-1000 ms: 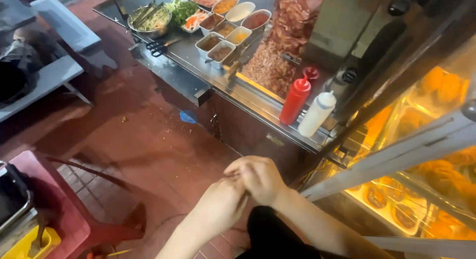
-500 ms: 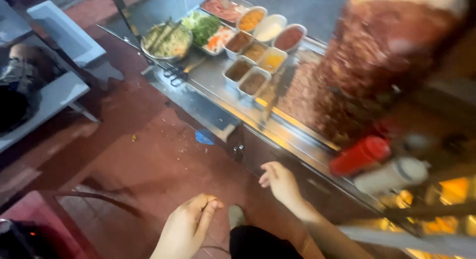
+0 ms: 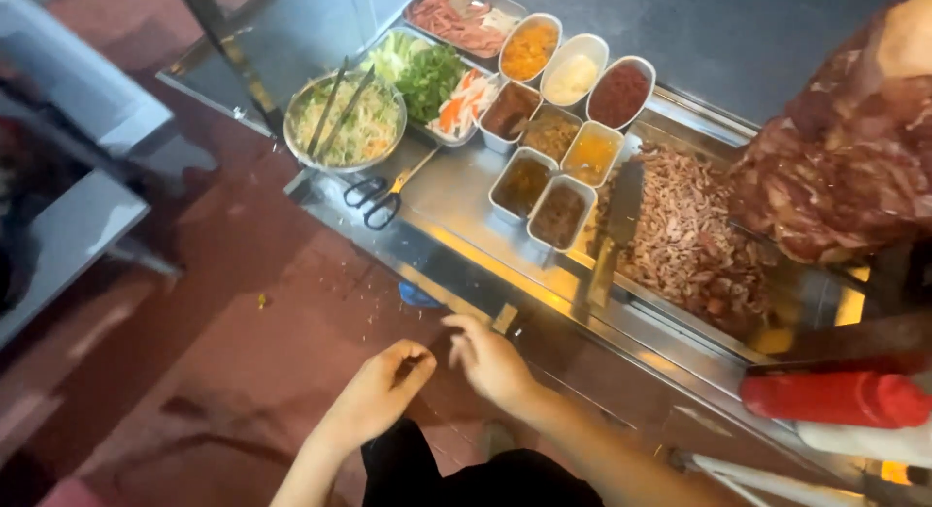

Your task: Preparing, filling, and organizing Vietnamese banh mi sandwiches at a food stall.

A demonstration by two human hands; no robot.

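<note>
Currently my left hand (image 3: 377, 395) loosely curled, right hand (image 3: 490, 359) open, both empty; risk: sleeve snagging knife (image 3: 614, 237) near counter edge (image 3: 544, 308).

Counter (image 3: 466, 192) is showing brushed, glossy steel; bowl (image 3: 303, 148) and tubs (image 3: 512, 201) are gleaming metal; red bottle (image 3: 835, 398) is looking smooth plastic; floor (image 3: 243, 323) is appearing matt, rough.

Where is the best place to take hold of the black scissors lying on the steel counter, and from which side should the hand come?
Take the scissors by the black finger loops. They lie flat, loops toward the counter's near edge, blades pointing away beside the salad bowl. So come from the near edge.
</note>
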